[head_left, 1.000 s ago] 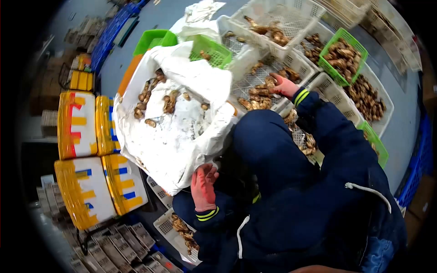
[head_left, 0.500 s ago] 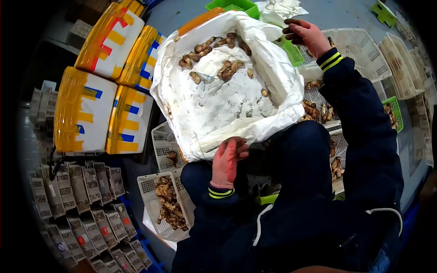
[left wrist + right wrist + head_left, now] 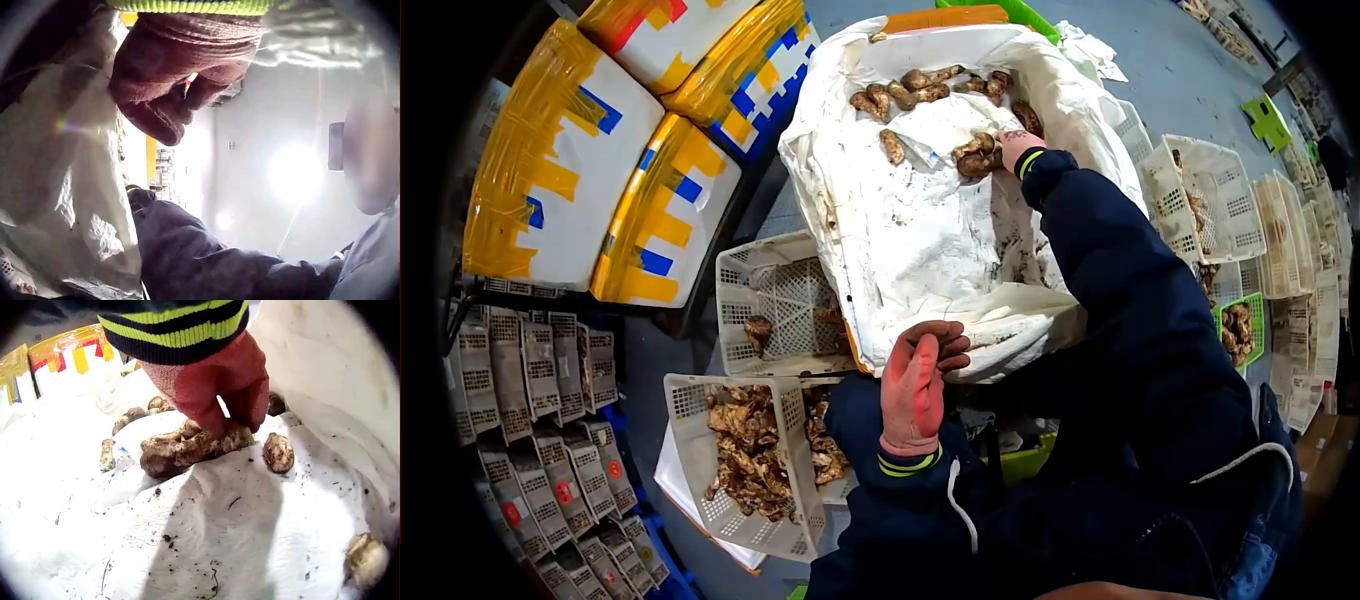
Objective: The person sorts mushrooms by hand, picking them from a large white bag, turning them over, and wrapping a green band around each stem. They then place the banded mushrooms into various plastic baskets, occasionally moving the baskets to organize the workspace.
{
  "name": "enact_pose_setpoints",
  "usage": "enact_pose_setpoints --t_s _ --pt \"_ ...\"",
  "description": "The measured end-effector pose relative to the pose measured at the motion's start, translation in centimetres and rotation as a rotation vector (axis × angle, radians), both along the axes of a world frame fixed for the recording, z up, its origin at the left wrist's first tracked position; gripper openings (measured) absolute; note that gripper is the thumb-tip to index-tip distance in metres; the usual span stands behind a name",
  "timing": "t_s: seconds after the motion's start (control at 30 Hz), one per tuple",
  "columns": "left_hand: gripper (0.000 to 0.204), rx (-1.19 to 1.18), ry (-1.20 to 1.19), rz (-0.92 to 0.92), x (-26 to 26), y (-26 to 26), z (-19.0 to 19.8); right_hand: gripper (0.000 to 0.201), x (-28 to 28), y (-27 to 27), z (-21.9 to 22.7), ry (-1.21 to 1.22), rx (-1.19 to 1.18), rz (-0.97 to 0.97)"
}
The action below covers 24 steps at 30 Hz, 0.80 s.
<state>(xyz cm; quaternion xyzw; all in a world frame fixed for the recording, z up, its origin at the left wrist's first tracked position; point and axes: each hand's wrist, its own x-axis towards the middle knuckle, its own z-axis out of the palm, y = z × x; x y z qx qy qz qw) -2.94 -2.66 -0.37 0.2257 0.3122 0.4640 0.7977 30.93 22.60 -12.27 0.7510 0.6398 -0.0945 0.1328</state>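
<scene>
My right hand, in a pinkish-red glove, reaches down into a foam box lined with a white plastic sheet. Its thumb and fingers pinch one end of a thick-stemmed brown mushroom, in a small cluster on the sheet. A shorter mushroom lies just right of the fingertips in the right wrist view. Farther back in the box, several mushrooms lie in a loose row, with a single one nearer. My gloved left hand hovers by the box's front edge, fingers loosely bent, holding nothing.
White mesh crates with mushrooms stand left of my knees, another crate behind. Taped foam boxes are stacked at the left. More crates and a green basket of mushrooms stand at the right.
My right hand has gone from the crates on the right, over the box's rim, down to the mushrooms inside. The left hand stays at the front edge. The head view has turned left.
</scene>
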Motion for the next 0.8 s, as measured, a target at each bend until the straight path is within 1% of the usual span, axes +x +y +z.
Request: enact_pose_setpoints --t_s 0.03,0.07,0.1,0.13,0.2,0.23,0.27,0.3,0.33,0.37,0.4,0.43,0.47,0.53,0.6,0.63,0.67,0.73,0.77,0.8 --pt "0.026 -0.017 -0.013 -0.016 0.1 0.1 0.2 0.040 -0.2 -0.6 -0.2 -0.045 0.196 0.026" --pt "0.026 -0.021 -0.017 -0.018 0.2 0.2 0.2 0.040 0.3 -0.7 0.3 -0.048 0.192 0.024" --pt "0.025 -0.025 0.022 -0.005 0.4 0.1 0.3 0.030 -0.5 -1.8 4.1 0.063 0.125 0.015" --pt "0.025 -0.023 0.058 0.008 0.5 0.0 0.5 0.026 -1.0 -2.9 6.7 0.173 0.062 0.005" --pt "0.023 0.029 0.084 0.025 0.8 -0.1 0.3 0.021 0.7 -5.0 7.8 0.397 0.070 0.054" --pt "0.024 0.037 0.110 0.025 1.3 -0.2 0.9 0.020 0.7 -6.4 9.4 0.510 0.065 0.077" --pt "0.024 0.048 0.139 0.025 1.8 -0.3 1.6 0.017 0.5 -8.6 10.7 0.823 0.060 -0.183" --pt "0.024 0.062 0.167 -0.001 2.3 -0.4 2.1 0.016 -0.6 -11.2 13.2 1.124 0.111 -0.459" --pt "0.027 0.092 0.183 -0.019 2.9 -0.4 1.8 0.012 -1.0 -13.6 14.6 1.405 0.068 -0.524" --pt "0.029 0.128 0.202 -0.033 3.6 -0.4 2.2 0.016 -1.8 -16.1 16.1 1.464 0.056 -0.499" --pt "0.031 0.156 0.224 -0.047 4.4 -0.6 2.5 0.021 -2.4 -18.6 17.5 1.664 -0.050 -0.447" --pt "0.037 0.177 0.219 -0.080 5.2 -0.6 2.6 0.024 -3.3 -21.0 18.7 1.615 -0.041 -0.339" --pt "0.042 0.195 0.203 -0.074 5.9 -0.8 2.8 0.027 -4.3 -22.9 19.8 1.563 -0.030 -0.224" --pt "0.042 0.289 0.092 -0.017 7.4 -1.2 3.3 0.031 -6.4 -26.2 21.1 1.566 -0.073 -0.216" --pt "0.037 0.342 0.044 -0.113 7.7 -1.7 4.1 0.030 -7.7 -28.6 21.0 1.580 -0.069 -0.231" --pt "0.032 0.356 0.071 -0.098 7.7 -2.5 4.9 0.028 -8.0 -29.3 20.1 1.651 -0.019 -0.270" --pt "0.032 0.362 0.077 -0.105 7.7 -2.9 5.0 0.026 -8.3 -29.9 19.2 1.720 0.030 -0.309" --pt "0.029 0.268 0.042 -0.031 7.4 -3.5 5.0 0.026 -8.8 -31.4 19.4 1.702 0.163 -0.296" --pt "0.029 0.270 0.048 -0.030 7.3 -3.7 4.9 0.026 -8.8 -31.9 18.9 1.741 0.198 -0.327" --pt "0.027 0.308 0.119 0.019 7.2 -3.9 5.2 0.026 -8.8 -32.3 18.7 1.780 0.235 -0.356"
